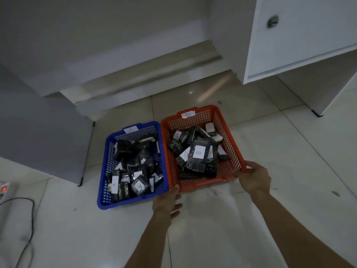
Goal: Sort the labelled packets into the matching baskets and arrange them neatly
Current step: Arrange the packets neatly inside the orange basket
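1. Pale floor tiles (270, 151) fill my head view, with a white cabinet (301, 39) up to the right, a grey panel (42, 132) to the left, and a power strip with a red light (4, 189) and its dark cable (29, 219) at the left edge.

2. Two mesh baskets sit side by side on the floor, touching along their long sides. The blue basket (102, 190) on the left carries a tag marked A at its far rim, and the dark packets marked A (139, 187) lie jumbled inside it. The red basket (231, 144) on the right has a tag I cannot read clearly, and its packets marked B (199, 152) are heaped near the middle.

3. My left hand (168, 202) is at the near left corner of the red basket, fingertips touching the rim, fingers loosely straight and gripping nothing that I can see. My right hand (255, 178) is on the near right corner, fingers curled over the rim.

4. I see no loose packets on the floor, so I judge the sorting done and the tidying in hand: I seem to be squaring the red basket against the blue one.

5. The next move probably calls for reaching in and laying the packets flat in rows, labels up, since both heaps are untidy.
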### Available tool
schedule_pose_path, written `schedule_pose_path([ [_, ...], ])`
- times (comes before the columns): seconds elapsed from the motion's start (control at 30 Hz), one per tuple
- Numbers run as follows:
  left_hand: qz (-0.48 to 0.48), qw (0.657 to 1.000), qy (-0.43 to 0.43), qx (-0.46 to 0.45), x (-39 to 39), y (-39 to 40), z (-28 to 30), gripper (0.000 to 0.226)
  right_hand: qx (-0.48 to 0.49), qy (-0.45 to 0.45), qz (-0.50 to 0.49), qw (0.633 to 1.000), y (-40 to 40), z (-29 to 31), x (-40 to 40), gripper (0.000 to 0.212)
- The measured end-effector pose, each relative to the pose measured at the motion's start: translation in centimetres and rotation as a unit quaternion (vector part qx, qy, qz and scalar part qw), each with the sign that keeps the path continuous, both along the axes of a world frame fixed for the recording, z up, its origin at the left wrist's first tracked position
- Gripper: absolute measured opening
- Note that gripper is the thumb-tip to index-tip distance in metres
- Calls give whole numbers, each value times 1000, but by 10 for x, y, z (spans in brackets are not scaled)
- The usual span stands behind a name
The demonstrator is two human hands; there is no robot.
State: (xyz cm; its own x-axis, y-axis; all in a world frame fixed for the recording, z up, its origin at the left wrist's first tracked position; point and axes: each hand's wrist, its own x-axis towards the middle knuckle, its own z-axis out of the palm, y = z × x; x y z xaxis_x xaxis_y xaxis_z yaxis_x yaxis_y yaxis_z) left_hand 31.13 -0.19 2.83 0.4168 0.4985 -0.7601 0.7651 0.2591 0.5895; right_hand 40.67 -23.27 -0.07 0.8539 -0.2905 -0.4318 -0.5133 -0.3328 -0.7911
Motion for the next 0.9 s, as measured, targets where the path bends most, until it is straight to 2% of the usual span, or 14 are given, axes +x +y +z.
schedule_pose_path([
  [0.13,-21,1000,20,2,2,3,3,30,23,16,-17,999,-1,-7,1,53],
  [0.43,-139,990,31,15,6,24,1,38,-25,-1,-39,999,12,-5,-12,54],
  [0.5,-164,986,32,15,6,26,-3,42,-64,-4,-32,997,19,5,-18,50],
  [0.6,-230,971,45,39,5,27,-1,52,-160,-10,-15,987,31,24,-33,59],
  [0.67,-269,961,42,41,6,31,7,56,-188,-22,-18,982,37,44,-45,57],
  [0.8,-339,938,-60,45,6,54,31,35,-252,-38,59,965,41,99,-67,5],
  [0.9,-357,918,-164,51,11,80,51,11,-328,-37,152,932,41,145,-67,15],
])
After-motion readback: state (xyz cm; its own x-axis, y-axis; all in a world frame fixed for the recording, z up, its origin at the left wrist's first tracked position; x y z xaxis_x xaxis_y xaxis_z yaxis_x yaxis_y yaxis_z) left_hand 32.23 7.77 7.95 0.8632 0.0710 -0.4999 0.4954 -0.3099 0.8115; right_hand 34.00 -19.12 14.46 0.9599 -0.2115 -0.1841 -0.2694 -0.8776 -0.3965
